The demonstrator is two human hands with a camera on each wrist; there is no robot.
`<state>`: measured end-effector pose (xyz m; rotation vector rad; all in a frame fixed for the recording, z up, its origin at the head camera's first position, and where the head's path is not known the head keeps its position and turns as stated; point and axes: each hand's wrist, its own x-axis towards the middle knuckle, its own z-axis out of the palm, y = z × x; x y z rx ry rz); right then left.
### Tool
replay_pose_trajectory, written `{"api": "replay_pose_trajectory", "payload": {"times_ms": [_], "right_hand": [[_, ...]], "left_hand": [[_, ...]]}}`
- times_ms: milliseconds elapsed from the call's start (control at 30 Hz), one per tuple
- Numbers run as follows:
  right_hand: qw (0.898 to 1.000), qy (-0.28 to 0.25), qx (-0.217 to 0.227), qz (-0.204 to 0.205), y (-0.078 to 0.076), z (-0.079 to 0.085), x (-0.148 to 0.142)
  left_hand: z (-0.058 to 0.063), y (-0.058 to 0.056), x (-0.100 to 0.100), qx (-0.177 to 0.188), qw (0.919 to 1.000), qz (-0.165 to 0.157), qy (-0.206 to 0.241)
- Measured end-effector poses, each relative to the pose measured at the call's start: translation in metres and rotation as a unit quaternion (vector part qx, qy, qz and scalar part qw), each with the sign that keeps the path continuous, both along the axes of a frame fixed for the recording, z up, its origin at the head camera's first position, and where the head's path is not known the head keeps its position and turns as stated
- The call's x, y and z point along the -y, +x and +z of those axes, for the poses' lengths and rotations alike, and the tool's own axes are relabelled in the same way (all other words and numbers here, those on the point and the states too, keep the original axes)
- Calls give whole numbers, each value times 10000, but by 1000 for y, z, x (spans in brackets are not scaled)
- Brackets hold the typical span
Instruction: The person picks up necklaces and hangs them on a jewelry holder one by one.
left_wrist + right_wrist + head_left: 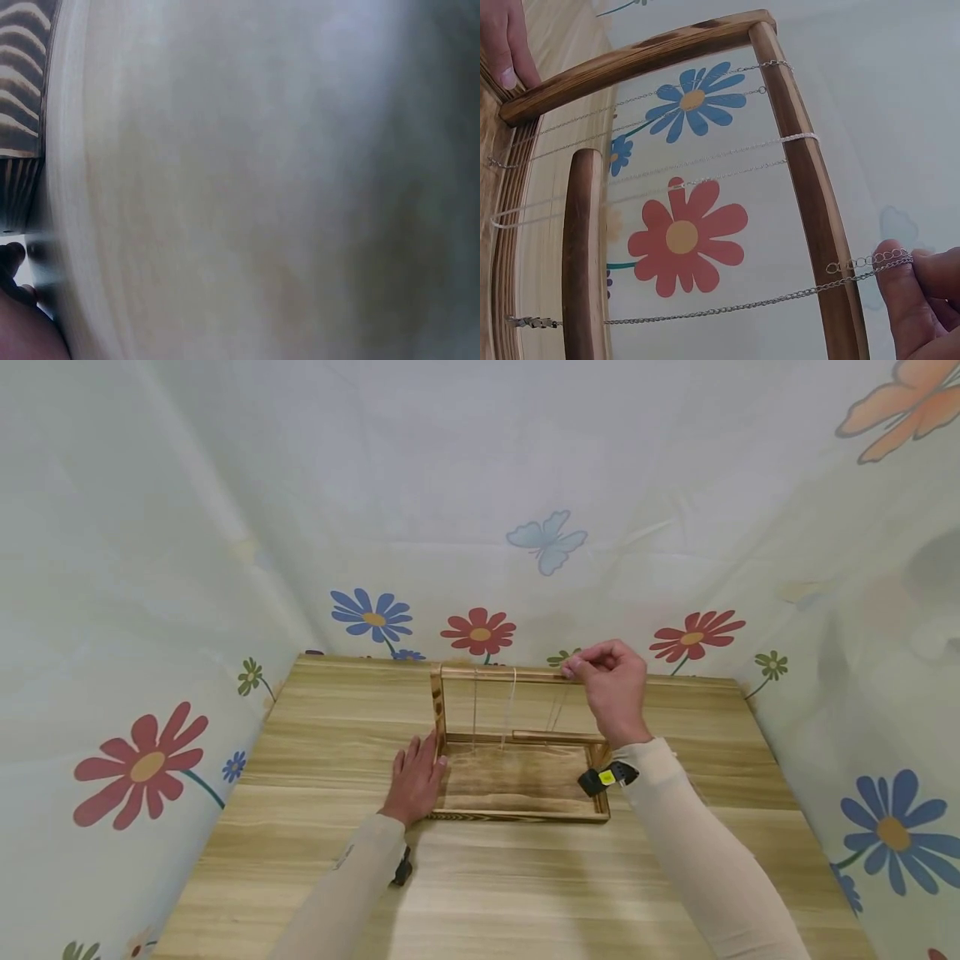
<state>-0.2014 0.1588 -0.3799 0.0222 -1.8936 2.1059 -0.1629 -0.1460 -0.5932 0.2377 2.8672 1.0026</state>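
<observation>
A small wooden rack [517,743] with a top bar [502,674] and a lower rod stands on the table [480,877]. Several thin chains [705,157] hang over the top bar [810,195]. My right hand [611,681] is at the bar's right end and pinches a silver chain [862,264] draped over it, fingertips [900,292] on its links. My left hand [416,777] lies flat against the rack's left base, fingers straight; its fingers [514,45] show beside the rack's post. The left wrist view is a blur of the tabletop.
The light wooden table is ringed by a pale flower-and-butterfly printed cloth [150,610] at the back and both sides. A black strap with a yellow tag [606,777] sits on my right wrist.
</observation>
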Motion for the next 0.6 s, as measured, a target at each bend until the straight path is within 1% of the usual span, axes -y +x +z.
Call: {"api": "replay_pose_trajectory", "payload": {"times_ms": [267,433,600], "right_hand": [[9998,67,165,50,0,0,6],[9997,210,140,65,0,2,9],[9994,348,62,34,-1,0,11]], "left_hand": [[-4,-2,0,-18,10000,10,-7],[-6,-3,0,-67,10000,5,-14],[-6,-3,0,-45,10000,9,-34]]}}
